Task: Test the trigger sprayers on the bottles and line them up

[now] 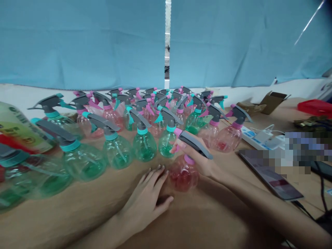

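My right hand is closed around the grey and pink trigger head of a clear pink spray bottle, which stands upright on the table with its nozzle facing left. My left hand lies flat on the tabletop, fingers spread, just left of that bottle's base and apart from or barely near it. Right behind the hands stand green spray bottles with turquoise collars, one in front of my left fingers and another behind the pink bottle. Each has some liquid or tint at its bottom.
Many more pink and green spray bottles fill the table's back and left side. At right lie a phone with a cable, a white power strip, and an open cardboard box. A printed package leans at left. Blue curtains hang behind.
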A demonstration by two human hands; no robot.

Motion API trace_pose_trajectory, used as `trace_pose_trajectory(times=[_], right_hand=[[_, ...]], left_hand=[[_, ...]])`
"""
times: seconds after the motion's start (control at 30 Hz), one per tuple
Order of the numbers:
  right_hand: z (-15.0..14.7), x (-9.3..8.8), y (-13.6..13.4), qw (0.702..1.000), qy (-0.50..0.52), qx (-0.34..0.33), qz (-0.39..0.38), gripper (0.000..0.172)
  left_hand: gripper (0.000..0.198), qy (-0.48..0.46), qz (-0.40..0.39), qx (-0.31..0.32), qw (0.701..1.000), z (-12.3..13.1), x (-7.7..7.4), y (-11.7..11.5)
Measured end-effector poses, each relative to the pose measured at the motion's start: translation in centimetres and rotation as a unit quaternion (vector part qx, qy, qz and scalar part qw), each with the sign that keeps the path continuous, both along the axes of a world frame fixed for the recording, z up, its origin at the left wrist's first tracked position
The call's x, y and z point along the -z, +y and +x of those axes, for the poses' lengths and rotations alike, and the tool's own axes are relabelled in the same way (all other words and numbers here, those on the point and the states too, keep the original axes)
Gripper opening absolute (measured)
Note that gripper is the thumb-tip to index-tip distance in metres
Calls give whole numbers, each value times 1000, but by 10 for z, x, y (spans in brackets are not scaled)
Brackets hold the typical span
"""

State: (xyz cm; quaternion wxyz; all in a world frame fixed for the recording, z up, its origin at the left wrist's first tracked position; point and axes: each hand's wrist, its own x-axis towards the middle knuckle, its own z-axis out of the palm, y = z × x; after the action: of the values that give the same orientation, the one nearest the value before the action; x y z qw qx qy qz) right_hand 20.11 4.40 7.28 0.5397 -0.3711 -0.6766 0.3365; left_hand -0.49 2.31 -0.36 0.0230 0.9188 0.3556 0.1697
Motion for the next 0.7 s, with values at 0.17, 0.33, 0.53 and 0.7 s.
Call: trace_pose_trajectory(times=[0.17,0.33,0.53,0.7], right_hand=[[-4,2,5,1000,2,10,2,25],[-2,5,5,1000,1,5,1,25],[-6,-2,5,999,11,-38,-13,22],[-10,0,9,996,53,-73,-17,18]], left_hand=[[52,15,2,-1,1000,1,-1,-1],[48,35,0,-5,999,2,-4,-2],[47,41,2,-17,999,3,-7,-4],[47,33,6,-15,999,2,-5,-2]])
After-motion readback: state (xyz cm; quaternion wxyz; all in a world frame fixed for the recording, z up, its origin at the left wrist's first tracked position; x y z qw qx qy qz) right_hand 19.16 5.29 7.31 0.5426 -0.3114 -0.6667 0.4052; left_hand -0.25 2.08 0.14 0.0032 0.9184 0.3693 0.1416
